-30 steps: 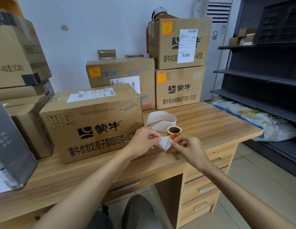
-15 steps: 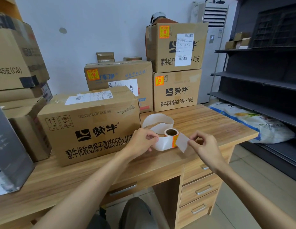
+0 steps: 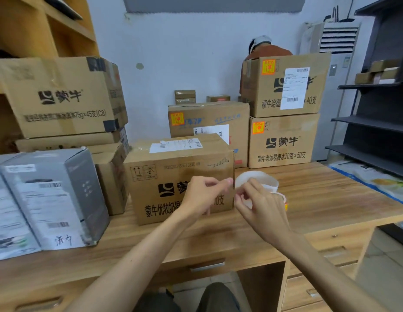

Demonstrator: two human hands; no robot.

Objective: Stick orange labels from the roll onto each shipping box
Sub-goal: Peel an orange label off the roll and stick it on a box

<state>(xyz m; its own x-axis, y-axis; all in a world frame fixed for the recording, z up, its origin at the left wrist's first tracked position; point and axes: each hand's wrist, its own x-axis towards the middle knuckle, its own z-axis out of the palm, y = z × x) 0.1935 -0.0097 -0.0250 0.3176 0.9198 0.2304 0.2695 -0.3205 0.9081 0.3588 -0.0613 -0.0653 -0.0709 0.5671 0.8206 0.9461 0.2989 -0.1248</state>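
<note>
The near shipping box (image 3: 180, 176) stands on the desk and shows no orange label on the faces I see. My left hand (image 3: 202, 195) is raised before its right edge, thumb and forefinger pinching the end of the white label strip (image 3: 256, 179). My right hand (image 3: 260, 204) is just to the right, its curled fingers holding the same strip. The label roll (image 3: 285, 206) is almost hidden behind that hand; only an orange sliver shows. Three boxes behind carry orange labels: the back middle box (image 3: 209, 122), the lower right box (image 3: 283, 143) and the upper right box (image 3: 286, 86).
A grey carton (image 3: 51, 199) stands at the left of the wooden desk (image 3: 319, 199). More cartons (image 3: 58, 97) are stacked at the far left. Dark shelving (image 3: 376, 122) rises on the right. A person sits behind the upper right box. Drawers are below the desk edge.
My view has swung left and up. Both hands rose from the desk and came together at the near box's right edge; the roll is now hidden behind my right hand.
</note>
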